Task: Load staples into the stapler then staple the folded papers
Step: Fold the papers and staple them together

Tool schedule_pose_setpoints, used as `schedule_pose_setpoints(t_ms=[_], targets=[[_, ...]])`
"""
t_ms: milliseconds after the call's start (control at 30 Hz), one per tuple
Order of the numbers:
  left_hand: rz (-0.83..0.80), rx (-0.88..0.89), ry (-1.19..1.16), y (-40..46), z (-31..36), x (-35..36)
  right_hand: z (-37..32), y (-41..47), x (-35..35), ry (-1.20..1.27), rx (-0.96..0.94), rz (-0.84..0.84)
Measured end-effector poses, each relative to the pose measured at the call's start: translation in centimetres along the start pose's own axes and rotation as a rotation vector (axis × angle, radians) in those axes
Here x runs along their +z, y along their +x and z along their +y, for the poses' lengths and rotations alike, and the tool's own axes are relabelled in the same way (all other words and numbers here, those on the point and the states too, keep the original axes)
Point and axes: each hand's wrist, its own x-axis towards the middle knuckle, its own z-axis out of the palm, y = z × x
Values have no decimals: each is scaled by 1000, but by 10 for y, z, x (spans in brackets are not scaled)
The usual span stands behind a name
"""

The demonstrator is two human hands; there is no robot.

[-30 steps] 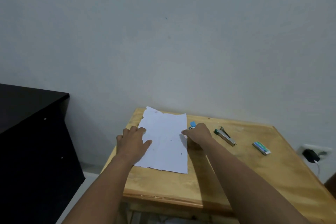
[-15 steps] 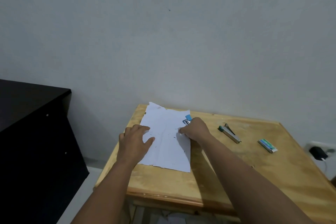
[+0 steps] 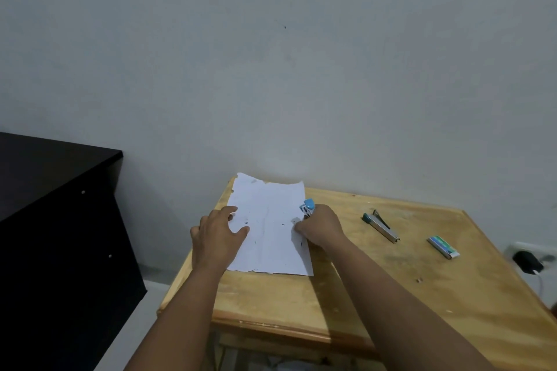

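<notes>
White folded papers lie on the left part of a wooden table. My left hand rests flat on their left edge, fingers spread. My right hand is closed around a small blue stapler at the papers' right edge; only the stapler's blue tip shows above my fingers. A second stapler, metal with a dark green end and hinged open, lies on the table to the right. Further right sits a small green and white staple box.
A black cabinet stands left of the table. A grey wall runs behind the table. A wall socket with a black plug sits past the table's right edge.
My right hand with the blue stapler has stayed at the papers' right edge, shifting slightly onto it. The camera view has drifted, and my left hand stays on the papers.
</notes>
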Motion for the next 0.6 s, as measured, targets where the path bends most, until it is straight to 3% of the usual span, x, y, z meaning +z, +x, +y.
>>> schedule_pose_setpoints(t_ms=[100,267,600], targets=[[-7,7,-3,0,0,0,1,-2,0,200,17,34],[-35,31,11,0,1,1,2,-1,-13,684,213,-38],[-14,-14,-213,1,-5,-2,11,3,-18,727,75,40]])
